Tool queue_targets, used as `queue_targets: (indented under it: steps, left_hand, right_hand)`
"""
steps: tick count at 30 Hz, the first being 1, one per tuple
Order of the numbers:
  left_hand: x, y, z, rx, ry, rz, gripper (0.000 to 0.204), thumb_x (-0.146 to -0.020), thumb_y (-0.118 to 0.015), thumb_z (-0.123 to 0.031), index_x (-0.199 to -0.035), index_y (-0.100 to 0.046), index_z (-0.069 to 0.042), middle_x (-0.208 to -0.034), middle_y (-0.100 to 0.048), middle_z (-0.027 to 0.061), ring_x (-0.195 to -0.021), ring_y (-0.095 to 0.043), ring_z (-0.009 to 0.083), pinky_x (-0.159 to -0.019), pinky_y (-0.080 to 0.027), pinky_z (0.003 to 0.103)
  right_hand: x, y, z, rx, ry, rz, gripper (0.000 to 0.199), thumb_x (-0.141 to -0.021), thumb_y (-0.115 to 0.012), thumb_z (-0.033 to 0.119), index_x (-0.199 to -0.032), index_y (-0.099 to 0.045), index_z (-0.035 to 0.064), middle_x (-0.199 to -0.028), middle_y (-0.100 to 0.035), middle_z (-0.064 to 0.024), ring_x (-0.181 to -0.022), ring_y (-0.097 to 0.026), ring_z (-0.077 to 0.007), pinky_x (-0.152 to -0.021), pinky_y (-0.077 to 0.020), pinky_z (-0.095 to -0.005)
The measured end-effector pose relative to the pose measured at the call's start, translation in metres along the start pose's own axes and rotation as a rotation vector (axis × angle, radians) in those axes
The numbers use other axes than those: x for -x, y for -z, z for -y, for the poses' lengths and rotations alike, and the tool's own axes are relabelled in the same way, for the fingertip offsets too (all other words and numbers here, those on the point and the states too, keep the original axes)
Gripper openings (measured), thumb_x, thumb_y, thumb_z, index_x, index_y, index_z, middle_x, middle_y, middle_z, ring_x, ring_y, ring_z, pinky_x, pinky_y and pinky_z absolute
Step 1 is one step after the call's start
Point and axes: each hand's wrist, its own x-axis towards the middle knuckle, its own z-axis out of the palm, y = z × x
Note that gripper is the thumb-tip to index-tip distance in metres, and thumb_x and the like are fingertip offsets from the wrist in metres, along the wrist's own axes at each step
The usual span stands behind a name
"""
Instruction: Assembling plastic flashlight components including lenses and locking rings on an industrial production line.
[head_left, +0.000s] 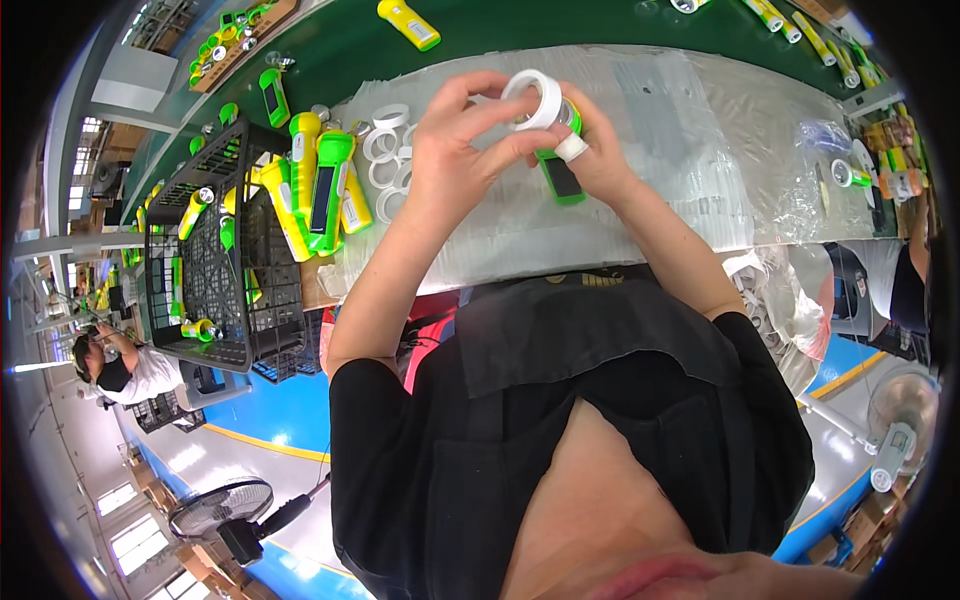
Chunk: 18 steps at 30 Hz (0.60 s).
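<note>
Above the plastic-covered part of the table, my left hand (pixel 455 145) pinches a white plastic ring (pixel 545 88) between thumb and fingers. My right hand (pixel 602 150) is closed around a green flashlight (pixel 566 182) with a dark panel on its side. The ring sits at the flashlight's head end; whether it is seated there I cannot tell. A white wrap (pixel 571 148) covers a digit of my right hand. Left of my left forearm lie several loose white rings (pixel 383 144). Beside them several green and yellow flashlights (pixel 328 195) are grouped.
A black plastic crate (pixel 240 345) holding more flashlights stands at the left table edge. One yellow flashlight (pixel 410 25) lies on the green tabletop (pixel 500 28) at the far side. More flashlights (pixel 815 38) line the far right. Co-workers sit at both sides; a fan (pixel 222 507) stands behind.
</note>
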Motion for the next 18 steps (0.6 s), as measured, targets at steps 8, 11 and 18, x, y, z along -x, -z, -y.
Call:
queue_targets:
  steps: [8,11,18]
  left_hand:
    - [-0.012,0.000,-0.006,-0.014,-0.033,0.112,0.036,-0.064,-0.086,-0.023,-0.096,-0.074,-0.012,-0.107,-0.060,0.0063,-0.096,-0.058,0.0239,-0.078,-0.049,0.035]
    - [-0.021,-0.001,-0.011,-0.021,-0.092,0.162,0.039,-0.064,-0.086,-0.024,-0.096,-0.071,-0.010,-0.107,-0.059,0.0076,-0.098,-0.058,0.0274,-0.079,-0.049,0.037]
    - [-0.021,-0.036,-0.017,0.105,0.067,0.249,0.046,-0.067,-0.088,-0.018,-0.100,-0.057,-0.006,-0.100,-0.066,0.0080,-0.090,-0.066,0.0238,-0.080,-0.053,0.035]
  right_hand:
    - [-0.005,0.018,0.021,0.185,0.232,0.015,0.048,-0.096,-0.060,0.028,-0.137,-0.044,0.0068,-0.119,-0.060,-0.0083,-0.104,-0.061,-0.0212,-0.091,-0.0489,-0.0348]
    - [-0.009,0.051,0.055,0.780,0.354,0.172,0.043,-0.083,-0.076,0.023,-0.120,-0.059,0.0069,-0.118,-0.064,-0.0078,-0.110,-0.061,-0.0220,-0.094,-0.0485,-0.0346]
    - [-0.036,0.059,0.125,1.037,0.101,0.562,0.034,-0.075,-0.076,0.013,-0.103,-0.060,0.0040,-0.094,-0.059,-0.0066,-0.081,-0.057,-0.0199,-0.071,-0.0487,-0.0315]
